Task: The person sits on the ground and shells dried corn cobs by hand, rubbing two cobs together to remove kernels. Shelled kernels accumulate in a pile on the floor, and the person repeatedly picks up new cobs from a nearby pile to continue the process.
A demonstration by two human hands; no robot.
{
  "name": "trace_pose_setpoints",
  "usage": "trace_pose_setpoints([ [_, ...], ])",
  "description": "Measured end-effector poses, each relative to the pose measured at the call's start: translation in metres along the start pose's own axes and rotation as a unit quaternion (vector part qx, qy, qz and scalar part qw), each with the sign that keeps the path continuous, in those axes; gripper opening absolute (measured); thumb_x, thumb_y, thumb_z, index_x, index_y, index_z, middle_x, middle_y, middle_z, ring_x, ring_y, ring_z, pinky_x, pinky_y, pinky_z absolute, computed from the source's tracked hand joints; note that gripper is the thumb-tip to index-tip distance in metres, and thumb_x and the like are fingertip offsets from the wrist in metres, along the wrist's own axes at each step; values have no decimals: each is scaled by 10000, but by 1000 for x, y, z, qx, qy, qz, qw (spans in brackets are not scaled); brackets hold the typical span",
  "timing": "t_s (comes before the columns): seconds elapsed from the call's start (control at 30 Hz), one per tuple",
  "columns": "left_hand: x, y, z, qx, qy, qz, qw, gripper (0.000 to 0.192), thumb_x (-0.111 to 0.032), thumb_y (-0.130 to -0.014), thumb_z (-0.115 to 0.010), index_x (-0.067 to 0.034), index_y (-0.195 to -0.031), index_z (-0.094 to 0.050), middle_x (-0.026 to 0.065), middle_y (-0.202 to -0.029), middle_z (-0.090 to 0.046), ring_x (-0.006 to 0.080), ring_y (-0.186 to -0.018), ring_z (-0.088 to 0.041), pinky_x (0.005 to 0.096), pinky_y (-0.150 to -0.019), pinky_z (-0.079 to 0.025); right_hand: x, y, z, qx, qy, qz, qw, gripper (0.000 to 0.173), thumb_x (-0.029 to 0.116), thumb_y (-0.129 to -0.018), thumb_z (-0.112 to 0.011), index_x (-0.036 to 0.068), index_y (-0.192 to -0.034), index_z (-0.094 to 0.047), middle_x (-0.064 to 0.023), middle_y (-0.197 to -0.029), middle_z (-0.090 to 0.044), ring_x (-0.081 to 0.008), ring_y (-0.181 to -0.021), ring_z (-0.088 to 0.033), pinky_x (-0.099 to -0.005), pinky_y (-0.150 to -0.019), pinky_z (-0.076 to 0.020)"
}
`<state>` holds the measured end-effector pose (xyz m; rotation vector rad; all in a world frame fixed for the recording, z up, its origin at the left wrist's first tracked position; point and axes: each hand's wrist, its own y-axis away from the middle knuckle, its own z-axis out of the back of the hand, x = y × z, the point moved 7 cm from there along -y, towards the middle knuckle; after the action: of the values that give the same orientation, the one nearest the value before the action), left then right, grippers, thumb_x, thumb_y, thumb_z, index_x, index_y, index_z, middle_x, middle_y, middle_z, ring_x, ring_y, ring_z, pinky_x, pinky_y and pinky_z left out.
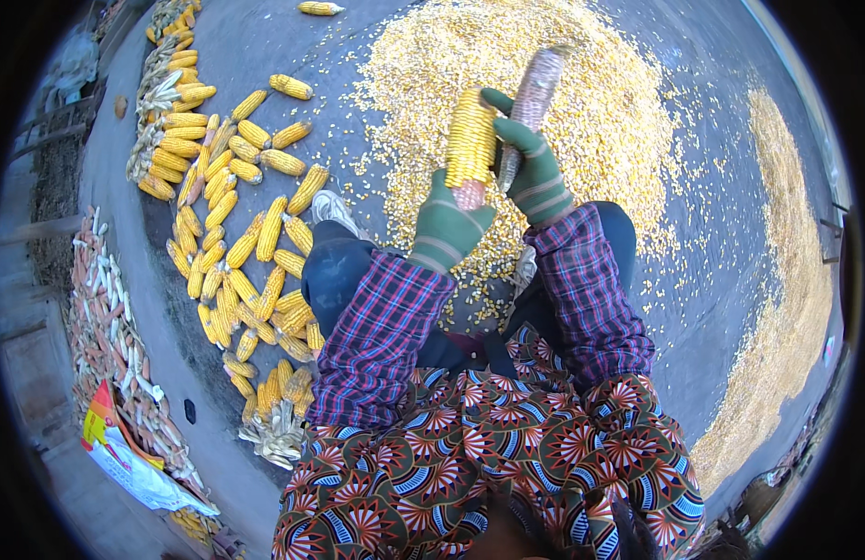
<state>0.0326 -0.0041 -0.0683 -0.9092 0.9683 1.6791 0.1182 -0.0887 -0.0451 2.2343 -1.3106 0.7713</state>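
Observation:
My left hand (pixel 451 224), in a green glove with pale stripes, is closed around the lower, partly bare end of a corn ear (pixel 471 136) that still bears yellow kernels. My right hand (pixel 536 168), gloved alike, grips a bare, greyish corn cob (pixel 537 87), whose top looks blurred. Ear and cob are held upright side by side, close together; whether they touch is hard to tell. Below and beyond both hands spreads a wide heap of loose corn kernels (pixel 593 133) on the grey ground, reaching down between my shoes.
Many yellow corn ears (pixel 271 227) lie at my left, with a row of ears and husks (pixel 184 133) behind them. Farther left are stripped cobs (pixel 100 301) and a printed plastic sack (pixel 135 476). A long band of kernels (pixel 789 294) curves along the right.

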Motion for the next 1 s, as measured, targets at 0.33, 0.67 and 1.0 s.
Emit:
trace_pose_setpoints([
  [0.33, 1, 19, -25, 149, 475, 158, 853, 231, -63, -694, -616, 11, -886, -509, 102, -646, -547, 171, -447, -531, 288, -353, -424, -13, 3, 16, -83, 270, 151, 947, 586, 124, -717, -627, -17, -1234, -390, -114, -1138, -504, -190, -1019, -501, -301, -870, -410],
  [0.67, -6, 9, -5, -3, -178, 39, 983, 614, -236, -671, -638, 14, -1146, -341, 216, -777, -581, 349, -687, -591, 422, -637, -474, -6, 1, 14, -62, 137, 72, 986, 566, 125, -721, -605, 31, -1244, -407, -108, -1128, -492, -182, -948, -519, -311, -837, -428],
  [1.0, -9, 13, -17, 151, 449, 88, 876, 225, -170, -765, -562, 38, -848, -540, 112, -628, -559, 197, -492, -570, 301, -412, -480, -5, -5, 21, -37, 208, 84, 974, 567, 162, -717, -640, 1, -1213, -418, -107, -1038, -554, -188, -908, -543, -307, -810, -440],
])
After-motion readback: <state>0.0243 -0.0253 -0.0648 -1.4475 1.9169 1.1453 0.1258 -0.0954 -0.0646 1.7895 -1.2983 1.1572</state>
